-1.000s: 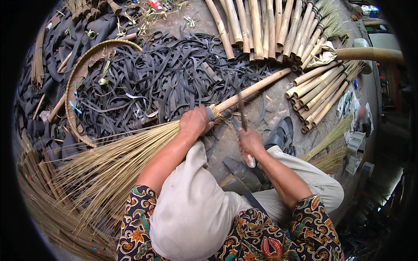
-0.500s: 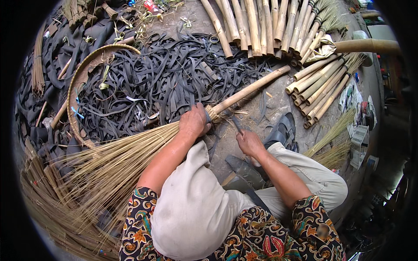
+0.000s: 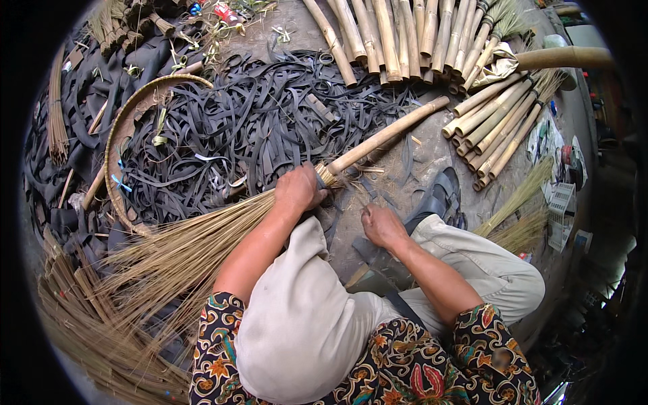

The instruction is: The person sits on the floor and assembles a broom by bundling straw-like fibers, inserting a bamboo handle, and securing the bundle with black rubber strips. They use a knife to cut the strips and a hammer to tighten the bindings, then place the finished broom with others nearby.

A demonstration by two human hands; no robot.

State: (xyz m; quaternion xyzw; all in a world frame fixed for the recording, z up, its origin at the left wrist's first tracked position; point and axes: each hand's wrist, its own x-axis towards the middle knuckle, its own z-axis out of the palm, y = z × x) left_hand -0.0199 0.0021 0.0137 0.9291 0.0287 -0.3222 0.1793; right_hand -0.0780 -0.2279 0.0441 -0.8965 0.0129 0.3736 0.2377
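Note:
A broom lies slantwise before me, its bamboo handle (image 3: 388,135) pointing to the far right and its long straw-coloured bristles (image 3: 196,239) fanning to the near left. My left hand (image 3: 295,189) is closed round the bristles just below the handle. A dark band (image 3: 320,178) wraps the neck beside my fingers. To the right of the neck, my right hand (image 3: 385,226) is closed on a thin dark knife-like blade (image 3: 352,187), smeared by motion. The blade points toward the neck, apart from it as far as I can see. Short straw bits (image 3: 372,170) lie nearby.
Tangled black rubber strips (image 3: 250,121) spread beyond the broom, with a round woven tray (image 3: 111,158) at their left. Bamboo-handled brooms (image 3: 398,40) lie at the far side, more bamboo handles (image 3: 496,125) at the right. Loose bristles (image 3: 88,324) pile at the near left.
My right hand has shifted slightly left and nearer to me, and the blade in it has turned blurry. My left hand keeps its grip on the broom's neck.

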